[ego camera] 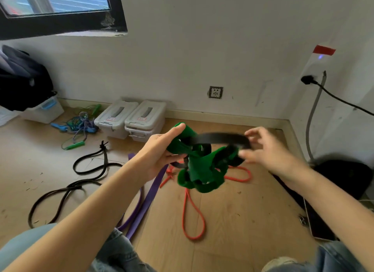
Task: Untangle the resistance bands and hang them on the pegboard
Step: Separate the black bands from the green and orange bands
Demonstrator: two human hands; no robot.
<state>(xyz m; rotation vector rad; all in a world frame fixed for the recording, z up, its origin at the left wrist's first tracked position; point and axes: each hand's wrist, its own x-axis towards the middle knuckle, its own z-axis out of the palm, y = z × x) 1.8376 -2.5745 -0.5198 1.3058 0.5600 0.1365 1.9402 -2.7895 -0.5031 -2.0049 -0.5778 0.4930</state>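
1. Above the wooden floor (232, 211), at frame centre, both hands hold up a knotted bundle of bands.
2. Left hand (159, 150): fingers curled round the 9 o'clock end of the green band (202, 170), forefinger stretched along its top edge, thumb pressed in beneath. Firm grip.
3. Right hand (267, 150): blurred. Fingers partly spread; thumb and forefinger look to pinch the 3 o'clock end of the black band (220, 138). How far they close cannot be told for certain.
4. Black band arches from the green knot across to the right fingers; green band hangs twisted between the two hands, its loops sagging toward 6 o'clock.
5. On the floor under the bundle: a red band (192, 217), looped toward 6 o'clock, its upper part hidden behind the green mass. A purple band (147, 199) lies at 7 o'clock of the bundle, its lower end hidden by the left forearm. A black rope (85, 176) trails at 9 o'clock.
6. Two grey lidded boxes (131, 120) stand against the wall at 11 o'clock, jump ropes (81, 126) tangled beside them.
7. No pegboard in view.
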